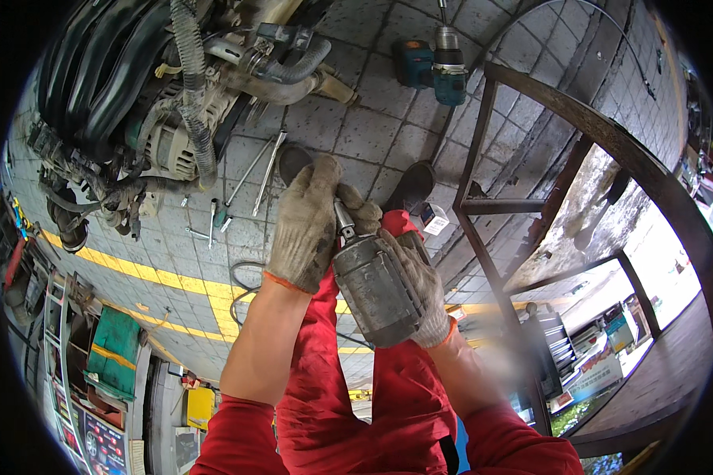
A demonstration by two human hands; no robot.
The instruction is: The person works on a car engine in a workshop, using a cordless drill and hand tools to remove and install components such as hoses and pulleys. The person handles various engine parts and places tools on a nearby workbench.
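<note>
In front of my red trousers I hold a dark grey impact wrench (pixel 376 289), its scuffed round body tilted and its square drive end pointing away from me. My right hand (pixel 420 285), in a grey-white knit glove, wraps the tool's right side. At the drive, my left hand (pixel 305 218), in a dirty glove with an orange cuff, closes around a shiny metal socket piece (pixel 342 212), mostly hidden by the fingers. A red part (pixel 398 222) shows by the right glove; I cannot tell whether it belongs to the tool.
A car engine (pixel 158 119) lies at the upper left. Wrenches and ratchets (pixel 269 174) lie on the tiled floor beside it. A cordless drill (pixel 444 71) stands farther off. A rusty metal frame (pixel 483 158) rises at the right, near a small white box (pixel 433 218).
</note>
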